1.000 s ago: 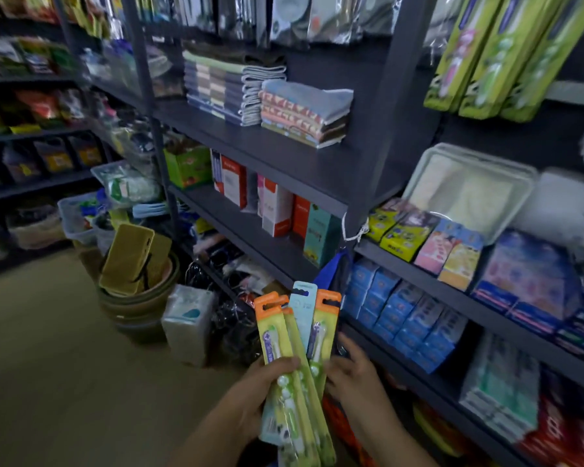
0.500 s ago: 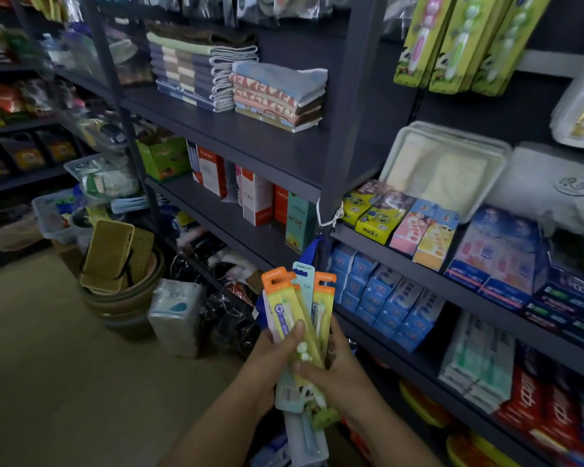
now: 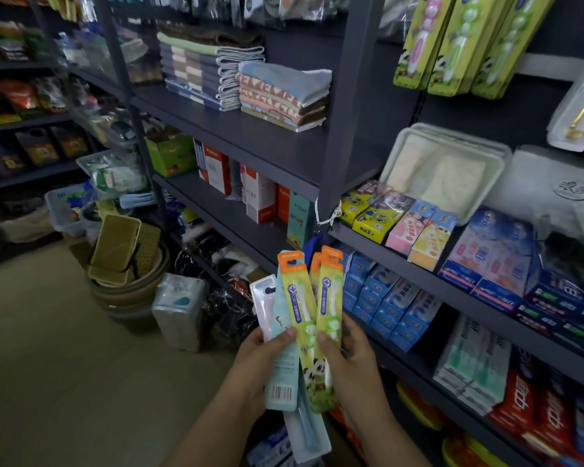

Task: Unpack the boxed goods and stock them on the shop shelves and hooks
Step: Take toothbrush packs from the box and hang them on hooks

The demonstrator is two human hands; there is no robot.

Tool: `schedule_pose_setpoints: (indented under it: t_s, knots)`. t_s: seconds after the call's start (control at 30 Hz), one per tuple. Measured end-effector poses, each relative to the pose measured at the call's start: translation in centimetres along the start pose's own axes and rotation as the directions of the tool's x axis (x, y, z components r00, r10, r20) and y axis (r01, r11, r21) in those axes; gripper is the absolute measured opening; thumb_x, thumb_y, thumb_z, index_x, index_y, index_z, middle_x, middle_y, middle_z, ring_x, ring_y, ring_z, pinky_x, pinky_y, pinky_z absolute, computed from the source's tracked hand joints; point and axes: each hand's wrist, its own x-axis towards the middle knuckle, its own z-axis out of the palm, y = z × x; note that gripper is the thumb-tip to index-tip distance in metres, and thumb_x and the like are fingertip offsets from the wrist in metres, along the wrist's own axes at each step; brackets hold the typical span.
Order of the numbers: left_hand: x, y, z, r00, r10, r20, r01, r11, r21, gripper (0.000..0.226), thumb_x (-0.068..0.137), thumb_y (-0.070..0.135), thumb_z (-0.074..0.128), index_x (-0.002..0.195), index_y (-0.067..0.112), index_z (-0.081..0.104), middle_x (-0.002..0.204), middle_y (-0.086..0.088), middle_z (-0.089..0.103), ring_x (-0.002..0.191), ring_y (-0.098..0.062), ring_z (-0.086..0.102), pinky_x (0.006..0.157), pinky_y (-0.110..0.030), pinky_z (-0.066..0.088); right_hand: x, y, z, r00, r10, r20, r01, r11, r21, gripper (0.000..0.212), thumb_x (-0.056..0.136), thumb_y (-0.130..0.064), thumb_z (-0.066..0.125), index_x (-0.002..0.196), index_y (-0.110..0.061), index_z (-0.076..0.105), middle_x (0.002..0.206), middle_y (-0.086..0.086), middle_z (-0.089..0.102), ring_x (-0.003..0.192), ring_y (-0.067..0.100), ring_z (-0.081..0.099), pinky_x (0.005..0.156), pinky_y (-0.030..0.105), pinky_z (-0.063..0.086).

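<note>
Both hands, left hand [image 3: 267,348] and right hand [image 3: 351,352], grip upright fanned toothbrush packs [image 3: 309,318]; matching hung packs [image 3: 452,42] lie up-right, nearer the right hand.

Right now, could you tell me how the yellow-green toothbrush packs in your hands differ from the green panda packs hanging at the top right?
The held yellow-green packs have orange hang tabs; the hanging panda packs are green as far as the frame shows.
The held packs look slimmer; the hanging ones look broader.
The held packs are fanned between the left hand and right hand; the hanging ones sit side by side above the shelves.
Both carry a panda picture and hold a toothbrush.
</note>
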Motion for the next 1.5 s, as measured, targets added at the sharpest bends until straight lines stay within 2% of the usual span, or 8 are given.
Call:
schedule_pose_setpoints:
  t_s: [0.2,0.37,0.53,0.73,0.93,1.13,1.4,1.5]
  knots:
    - [-0.7,-0.3,-0.3,0.996,0.03,-0.083,-0.032,0.999,-0.028,0.025,0.082,0.005,0.068,0.105,0.004,0.061,0.092,-0.017,0.073,0.074,-0.03,0.071,0.06,-0.036,0.056,-0.6,0.0,0.7,0.996,0.064,0.059,-0.056,0.989,-0.135,0.045,0.083,-0.013,0.07,0.123,-0.03,0.055,0.101,-0.009,0.071,0.086,0.01,0.071,0.076,0.037,0.059]
    - [-1.0,-0.5,-0.5,0.995,0.065,-0.08,-0.064,0.998,0.019,0.031,0.082,0.005,0.069,0.112,0.002,0.06,0.097,-0.016,0.073,0.082,-0.033,0.071,0.061,-0.034,0.056,-1.1,0.2,0.8,0.99,0.088,0.111,-0.053,0.956,-0.289,0.054,0.078,-0.021,0.074,0.122,-0.039,0.05,0.106,-0.011,0.067,0.087,0.003,0.068,0.078,0.032,0.058]
    - [-1.4,-0.1,-0.8,0.999,0.029,0.012,-0.028,0.996,-0.083,0.03,0.078,0.004,0.067,0.108,0.006,0.061,0.098,-0.019,0.072,0.075,-0.03,0.071,0.06,-0.036,0.057,-1.3,0.3,0.6,0.997,0.074,0.003,-0.072,0.984,-0.161,0.038,0.08,-0.01,0.073,0.102,-0.037,0.058,0.092,-0.01,0.073,0.082,0.007,0.07,0.078,0.038,0.058]
    - [-1.5,0.1,-1.4,0.999,0.028,0.046,-0.022,0.99,-0.136,0.036,0.07,0.01,0.068,0.106,0.01,0.064,0.094,-0.015,0.072,0.072,-0.027,0.069,0.062,-0.035,0.056,-1.4,0.3,0.7,0.998,0.062,-0.033,-0.065,0.994,-0.084,0.028,0.083,-0.007,0.069,0.106,-0.022,0.062,0.092,-0.003,0.074,0.084,0.016,0.072,0.08,0.047,0.057]
    - [-1.9,-0.1,-0.9,0.996,0.085,-0.001,-0.085,0.992,-0.094,0.023,0.08,-0.003,0.063,0.103,0.003,0.063,0.088,-0.015,0.073,0.066,-0.025,0.07,0.052,-0.031,0.055,-1.9,0.0,1.0,0.998,0.053,0.035,-0.047,0.988,-0.145,0.037,0.077,-0.009,0.077,0.105,-0.024,0.058,0.09,-0.008,0.072,0.079,0.002,0.069,0.067,0.022,0.056]
    - [-2.0,0.2,-1.1,0.998,0.056,-0.017,-0.057,0.994,-0.088,0.021,0.082,0.001,0.064,0.103,0.008,0.063,0.087,-0.015,0.073,0.067,-0.025,0.07,0.056,-0.033,0.055,-2.6,0.0,1.0,0.998,0.057,-0.009,-0.057,0.998,0.014,0.035,0.077,-0.005,0.076,0.107,-0.017,0.061,0.095,-0.001,0.074,0.087,0.017,0.072,0.081,0.043,0.058]
    - [-2.3,-0.4,-0.9,0.994,0.064,-0.083,-0.071,0.994,-0.08,0.014,0.084,0.002,0.064,0.098,0.004,0.065,0.079,-0.013,0.073,0.058,-0.022,0.069,0.047,-0.029,0.052,-2.8,0.1,1.3,0.999,0.041,-0.001,-0.041,0.997,-0.061,0.032,0.077,-0.006,0.077,0.102,-0.019,0.062,0.09,-0.001,0.074,0.083,0.015,0.072,0.079,0.041,0.058]
    - [-2.0,-0.7,-1.2,0.989,0.058,-0.138,-0.067,0.996,-0.06,0.023,0.082,0.003,0.067,0.105,0.002,0.065,0.088,-0.018,0.072,0.064,-0.027,0.069,0.051,-0.032,0.052,-2.8,0.3,1.2,0.998,0.062,0.015,-0.061,0.996,-0.058,0.029,0.078,-0.006,0.075,0.101,-0.019,0.062,0.092,0.001,0.074,0.084,0.015,0.071,0.079,0.04,0.058]
